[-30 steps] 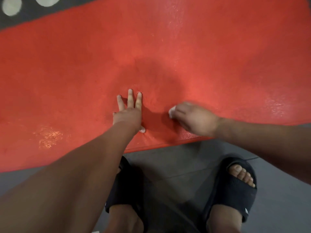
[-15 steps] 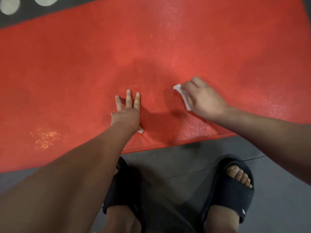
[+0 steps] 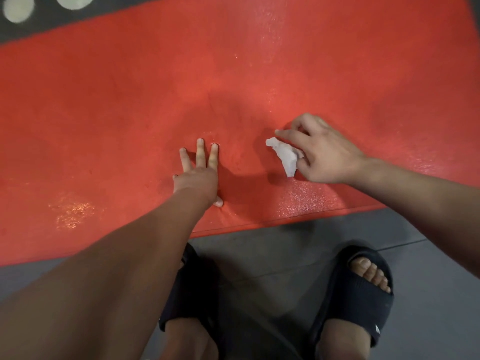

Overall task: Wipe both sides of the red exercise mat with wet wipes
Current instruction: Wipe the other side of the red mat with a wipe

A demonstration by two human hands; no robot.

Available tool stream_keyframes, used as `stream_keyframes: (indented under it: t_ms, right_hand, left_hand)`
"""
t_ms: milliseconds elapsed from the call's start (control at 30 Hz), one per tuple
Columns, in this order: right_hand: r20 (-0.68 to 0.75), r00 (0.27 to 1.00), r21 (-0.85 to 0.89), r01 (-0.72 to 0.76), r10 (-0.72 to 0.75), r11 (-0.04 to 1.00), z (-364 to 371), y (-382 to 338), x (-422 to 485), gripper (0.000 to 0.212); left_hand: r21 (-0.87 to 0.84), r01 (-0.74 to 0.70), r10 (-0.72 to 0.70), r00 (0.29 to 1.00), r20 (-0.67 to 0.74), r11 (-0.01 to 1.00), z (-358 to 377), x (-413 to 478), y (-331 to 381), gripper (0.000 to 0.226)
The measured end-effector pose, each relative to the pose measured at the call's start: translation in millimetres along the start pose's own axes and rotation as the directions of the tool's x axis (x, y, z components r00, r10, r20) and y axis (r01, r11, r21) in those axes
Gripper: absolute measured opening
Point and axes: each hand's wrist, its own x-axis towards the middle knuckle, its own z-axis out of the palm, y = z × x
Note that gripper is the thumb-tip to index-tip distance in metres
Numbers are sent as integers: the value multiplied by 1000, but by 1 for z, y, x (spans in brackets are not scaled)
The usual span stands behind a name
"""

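One red exercise mat (image 3: 337,74), flat on a grey floor (image 3: 285,250), textured face up. Its near long edge runs just ahead of the person's feet. A wet sheen (image 3: 304,198) shows by that edge.

One wet wipe (image 3: 285,154), white and crumpled, on the mat near its near edge. It is pinched between the thumb and curled fingers of the right hand (image 3: 322,154).

One left hand (image 3: 197,180), on the mat beside the wipe but apart from it. Fingers straight and spread, palm pressed flat, holding nothing; it likely steadies the mat.

Two black slide sandals, left (image 3: 197,281) and right (image 3: 363,302), on the floor just off the mat's near edge, toes toward it.

Two pale round marks (image 3: 18,6) on dark flooring beyond the mat's far edge.

Step in hand, as judged: wiping the upper face, near-edge zone. Whether the underside has been wiped cannot be told.

Next move calls for firm, even pressure on the wipe, strokes carried onto the dry-looking stretches, and the braced hand holding the mat against creep. Turning the mat over may follow.

Writing: none legible. A small white mark on the right sandal is too small to read.
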Motion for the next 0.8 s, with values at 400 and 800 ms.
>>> stream_keyframes:
  t_ms: [400,800]
  right_hand:
    - [38,996,-57,88,-86,994,23,11,20,18]
    - [54,998,-99,16,-11,995,13,9,28,35]
  left_hand:
    - [-9,-2,2,1000,-4,1000,0,0,-1,144]
    - [-3,-5,5,1000,1,1000,0,0,-2,144]
